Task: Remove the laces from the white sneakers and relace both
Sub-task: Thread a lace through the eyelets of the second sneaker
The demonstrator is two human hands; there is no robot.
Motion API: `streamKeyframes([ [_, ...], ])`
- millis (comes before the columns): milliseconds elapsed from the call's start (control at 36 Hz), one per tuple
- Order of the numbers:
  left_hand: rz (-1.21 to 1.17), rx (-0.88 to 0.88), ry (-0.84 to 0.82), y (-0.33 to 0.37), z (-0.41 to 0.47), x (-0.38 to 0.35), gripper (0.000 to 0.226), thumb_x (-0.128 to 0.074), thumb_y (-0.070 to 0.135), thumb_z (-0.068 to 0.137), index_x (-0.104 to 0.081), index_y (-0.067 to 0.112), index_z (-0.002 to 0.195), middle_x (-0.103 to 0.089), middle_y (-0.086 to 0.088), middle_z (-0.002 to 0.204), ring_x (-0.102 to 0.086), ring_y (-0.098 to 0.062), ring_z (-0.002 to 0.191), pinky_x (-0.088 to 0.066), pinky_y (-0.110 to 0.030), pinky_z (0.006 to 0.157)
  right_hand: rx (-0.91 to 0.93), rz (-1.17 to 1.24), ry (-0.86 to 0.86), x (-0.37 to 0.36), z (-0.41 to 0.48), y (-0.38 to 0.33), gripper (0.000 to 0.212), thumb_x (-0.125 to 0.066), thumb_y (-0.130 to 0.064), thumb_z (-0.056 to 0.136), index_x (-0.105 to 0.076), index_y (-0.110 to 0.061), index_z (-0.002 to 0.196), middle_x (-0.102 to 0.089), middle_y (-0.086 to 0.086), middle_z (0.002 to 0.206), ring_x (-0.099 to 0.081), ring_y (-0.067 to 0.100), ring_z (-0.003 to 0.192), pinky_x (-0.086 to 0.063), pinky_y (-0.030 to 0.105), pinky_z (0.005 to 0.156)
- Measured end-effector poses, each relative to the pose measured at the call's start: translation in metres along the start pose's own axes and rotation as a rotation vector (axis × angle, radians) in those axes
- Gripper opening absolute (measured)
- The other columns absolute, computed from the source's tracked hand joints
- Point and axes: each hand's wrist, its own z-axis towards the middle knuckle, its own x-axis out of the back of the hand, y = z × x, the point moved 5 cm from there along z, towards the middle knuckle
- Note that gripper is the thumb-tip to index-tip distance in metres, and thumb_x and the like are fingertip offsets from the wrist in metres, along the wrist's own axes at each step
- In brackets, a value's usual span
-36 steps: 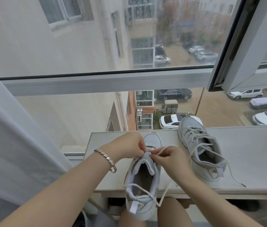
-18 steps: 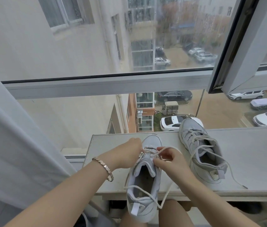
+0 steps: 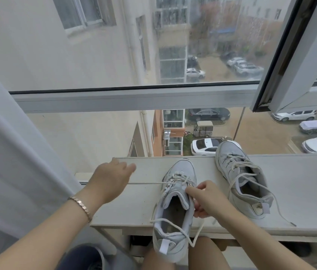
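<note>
The left hand [image 3: 111, 180] grips one end of the lace [image 3: 146, 183]. The strand runs taut and level from under its curled fingers rightward to the upper eyelets of the near sneaker [image 3: 173, 213]. The pinch itself is hidden behind the back of the hand. This hand sits well left of the shoe, above the white ledge [image 3: 299, 191]. The right hand [image 3: 208, 199] clasps the near sneaker at its tongue and right collar, with the index finger laid across the tongue's top and the other fingers curled round the edge.

That sneaker lies toe away, its heel overhanging the ledge's near edge above the person's knees. A slack loop of lace crosses its opening and dangles off the near side. The far sneaker [image 3: 241, 178] stands to its right, toe against the window [image 3: 134, 98], loosely laced, one end trailing right and near. A bracelet [image 3: 80, 205] circles the left wrist, and a curtain [image 3: 7, 152] hangs at the left.
</note>
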Motion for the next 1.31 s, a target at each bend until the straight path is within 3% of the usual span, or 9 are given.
streamKeyframes([
  [111,0.234,0.033,-0.106,-0.025,-0.018,-0.013,0.019,-0.073,0.002,0.045,-0.061,0.009,0.058,-0.051,-0.006,0.051,-0.053,-0.025,0.05,-0.035,-0.024,0.043,0.029,-0.047,-0.001,-0.003,0.002,-0.002,0.02,-0.058,-0.025,0.083,-0.043,-0.012,0.083,-0.053,0.004,0.049,-0.048,0.014,0.036,-0.04,0.018,0.038],
  [194,0.358,0.224,-0.429,-0.03,-0.03,-0.036,0.026,-0.054,0.01,0.081,-0.059,0.016,0.106,-0.058,-0.006,0.104,-0.05,-0.028,0.102,-0.036,-0.035,0.085,0.072,-0.087,0.011,-0.004,0.002,-0.004,0.024,-0.056,-0.022,0.083,-0.044,-0.012,0.065,-0.052,0.008,0.048,-0.046,0.015,0.036,-0.038,0.016,0.037],
  [278,0.017,0.373,-0.357,-0.008,-0.018,-0.034,0.029,-0.036,0.024,0.097,-0.057,0.026,0.117,-0.052,0.001,0.122,-0.043,-0.022,0.116,-0.025,-0.033,0.101,0.079,-0.083,0.014,-0.005,0.004,-0.003,0.02,-0.056,-0.023,0.084,-0.043,-0.011,0.073,-0.052,0.003,0.042,-0.046,0.014,0.035,-0.038,0.017,0.037],
  [417,-1.002,0.267,-0.233,0.058,0.023,-0.005,0.013,-0.053,0.032,0.092,-0.063,0.036,0.099,-0.059,0.02,0.101,-0.053,0.0,0.089,-0.041,-0.017,0.078,0.099,-0.08,0.018,-0.006,0.007,-0.002,0.018,-0.057,-0.021,0.083,-0.044,-0.011,0.077,-0.052,-0.002,0.037,-0.047,0.012,0.034,-0.039,0.018,0.038],
  [667,-0.582,0.026,-0.507,0.086,0.054,0.007,0.015,-0.061,0.027,0.088,-0.067,0.015,0.094,-0.056,0.0,0.095,-0.052,-0.016,0.086,-0.047,-0.033,0.08,0.08,-0.048,-0.003,-0.005,0.007,0.0,0.014,-0.057,-0.02,0.083,-0.047,-0.011,0.079,-0.052,-0.002,0.041,-0.049,0.011,0.036,-0.041,0.02,0.04],
  [833,-0.46,0.044,-0.766,0.089,0.058,0.003,0.04,-0.048,0.025,0.096,-0.038,0.012,0.06,-0.033,-0.004,0.058,-0.03,-0.02,0.053,-0.026,-0.029,0.052,0.094,-0.04,-0.016,-0.006,0.008,-0.001,0.016,-0.057,-0.02,0.085,-0.046,-0.012,0.077,-0.05,-0.004,0.038,-0.048,0.011,0.035,-0.04,0.018,0.04],
  [1028,-0.685,0.276,-0.612,0.065,0.055,0.011,0.029,-0.029,0.0,0.098,-0.052,-0.001,0.116,-0.058,-0.016,0.112,-0.058,-0.033,0.09,-0.039,-0.023,0.054,0.099,-0.045,-0.022,-0.005,0.01,-0.001,0.016,-0.058,-0.019,0.084,-0.047,-0.012,0.075,-0.05,-0.004,0.038,-0.047,0.011,0.035,-0.04,0.019,0.04],
  [1167,-0.83,0.239,-0.4,0.034,0.044,0.014,0.017,-0.06,0.032,0.088,-0.063,0.025,0.073,-0.054,0.017,0.054,-0.05,0.005,0.054,-0.03,-0.013,0.05,0.105,-0.051,-0.017,-0.006,0.011,-0.001,0.015,-0.057,-0.017,0.083,-0.046,-0.011,0.074,-0.05,-0.003,0.039,-0.046,0.013,0.035,-0.039,0.021,0.041],
  [1306,-0.983,0.405,-0.433,0.021,0.027,-0.003,0.04,-0.063,0.024,0.085,-0.059,0.023,0.044,-0.035,0.009,0.039,-0.027,-0.005,0.035,-0.024,-0.012,0.037,0.116,-0.074,-0.026,-0.006,0.012,-0.001,0.014,-0.057,-0.017,0.082,-0.047,-0.01,0.076,-0.05,-0.001,0.04,-0.045,0.012,0.035,-0.038,0.02,0.04],
])
